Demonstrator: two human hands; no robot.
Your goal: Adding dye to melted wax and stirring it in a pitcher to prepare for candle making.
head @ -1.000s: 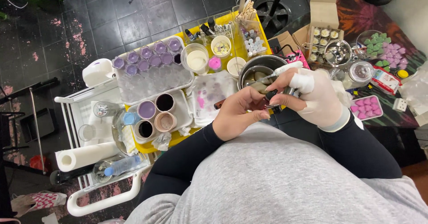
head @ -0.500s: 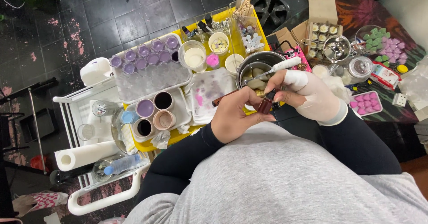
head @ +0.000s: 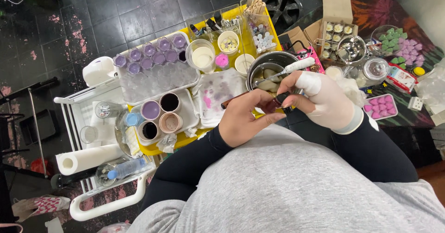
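My bare left hand and my right hand, which wears a pale glove, meet in front of my chest. The left hand is closed around a thin brown-handled stick whose end pokes out to the left. My right fingertips pinch a small dark red piece at the stick's other end. Just beyond the hands stands a metal pot with pale lumps inside. A white-handled tool leans on its rim.
A yellow tray on a white cart holds a stained cloth, cups of purple, dark and pink liquid, a mould with purple cups and small jars. At right are a metal bowl, a box of small candles and pink wax pieces.
Both hands stay joined on the stick and have shifted slightly toward my body. The white-handled tool still rests in the pot.
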